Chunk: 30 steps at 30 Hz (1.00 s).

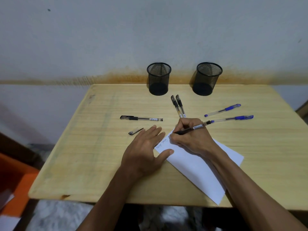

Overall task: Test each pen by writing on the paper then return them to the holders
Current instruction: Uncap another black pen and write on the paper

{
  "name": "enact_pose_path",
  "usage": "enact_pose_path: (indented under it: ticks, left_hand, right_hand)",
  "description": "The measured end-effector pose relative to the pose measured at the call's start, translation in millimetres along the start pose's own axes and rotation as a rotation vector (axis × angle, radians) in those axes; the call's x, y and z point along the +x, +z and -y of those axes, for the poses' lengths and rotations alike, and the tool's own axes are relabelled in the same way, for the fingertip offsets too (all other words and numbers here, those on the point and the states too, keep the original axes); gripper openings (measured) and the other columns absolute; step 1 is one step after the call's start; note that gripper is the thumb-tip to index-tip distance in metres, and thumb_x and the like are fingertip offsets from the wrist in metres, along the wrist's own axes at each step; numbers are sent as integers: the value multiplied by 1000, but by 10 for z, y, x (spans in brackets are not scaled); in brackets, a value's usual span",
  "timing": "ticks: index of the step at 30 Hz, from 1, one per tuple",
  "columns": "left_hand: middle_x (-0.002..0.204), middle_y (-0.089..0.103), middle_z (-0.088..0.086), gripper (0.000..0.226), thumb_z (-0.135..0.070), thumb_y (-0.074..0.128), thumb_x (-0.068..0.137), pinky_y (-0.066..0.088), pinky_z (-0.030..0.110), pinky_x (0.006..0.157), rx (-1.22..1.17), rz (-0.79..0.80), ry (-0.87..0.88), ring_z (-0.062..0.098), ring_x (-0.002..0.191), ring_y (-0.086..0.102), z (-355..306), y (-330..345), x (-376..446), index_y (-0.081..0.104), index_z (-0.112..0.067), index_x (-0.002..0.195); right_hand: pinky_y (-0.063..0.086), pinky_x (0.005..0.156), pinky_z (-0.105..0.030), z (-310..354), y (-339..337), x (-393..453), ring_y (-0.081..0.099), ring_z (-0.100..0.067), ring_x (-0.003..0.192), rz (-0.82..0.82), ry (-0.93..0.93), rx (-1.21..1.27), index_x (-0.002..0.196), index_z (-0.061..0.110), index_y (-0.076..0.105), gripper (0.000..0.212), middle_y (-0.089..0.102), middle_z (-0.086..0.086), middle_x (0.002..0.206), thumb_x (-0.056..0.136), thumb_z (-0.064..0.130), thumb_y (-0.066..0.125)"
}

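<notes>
One light, stiff black pen (191, 128) is pinched at its rubber grip by the right hand (193, 137), tip on the paper (200, 165) that the flat, spread left hand (146, 150) pins.

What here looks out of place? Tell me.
A loose pen cap lies on the table beside the left hand; the right hand writes uncapped. Both mesh holders look empty, with five pens scattered.
</notes>
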<state>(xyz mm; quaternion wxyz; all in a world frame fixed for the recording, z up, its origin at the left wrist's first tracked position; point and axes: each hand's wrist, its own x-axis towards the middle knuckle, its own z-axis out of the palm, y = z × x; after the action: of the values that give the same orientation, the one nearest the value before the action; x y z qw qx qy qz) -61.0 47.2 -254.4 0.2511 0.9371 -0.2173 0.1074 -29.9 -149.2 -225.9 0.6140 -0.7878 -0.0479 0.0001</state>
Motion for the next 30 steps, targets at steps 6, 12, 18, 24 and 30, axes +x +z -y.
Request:
enact_pose_path:
  ticks: [6,12,18,24,30]
  left_hand:
    - [148,52,-2,78,-71,46,83,25,36,121,-8,16,-15,10,144,36,-4,2,11,59,-16,137]
    - [151,48,-4,82,-72,42,81,22,36,122,-18,42,-33,9,146,32,-27,-28,22,56,-17,140]
    - [149,50,-3,78,-71,46,83,26,38,121,-20,16,-26,9,145,35,-15,-1,3,57,-17,138]
    - [148,51,-3,77,-70,47,84,23,32,121,-8,-4,-13,9,144,35,-4,9,0,58,-16,138]
    - [150,48,-6,80,-72,43,82,19,30,122,-16,24,-34,6,146,31,-30,-30,11,55,-18,140]
  right_hand:
    - [45,49,-40,6,12,-14,54,-26,47,-6,-5,13,59,4,59,19,61,-26,56,62,-7,74]
    - [46,50,-41,-4,7,-16,55,-26,49,-22,-12,4,58,5,59,18,61,-28,58,61,-3,75]
    - [44,52,-42,-21,22,-11,52,-26,51,-37,8,51,59,1,57,17,57,-33,61,58,0,74]
    - [43,51,-43,-23,21,-1,50,-29,50,-31,13,97,60,0,55,18,55,-34,58,59,-5,73]
    - [42,50,-39,5,24,-13,49,-25,49,-52,14,48,60,-1,53,20,57,-30,56,59,-3,73]
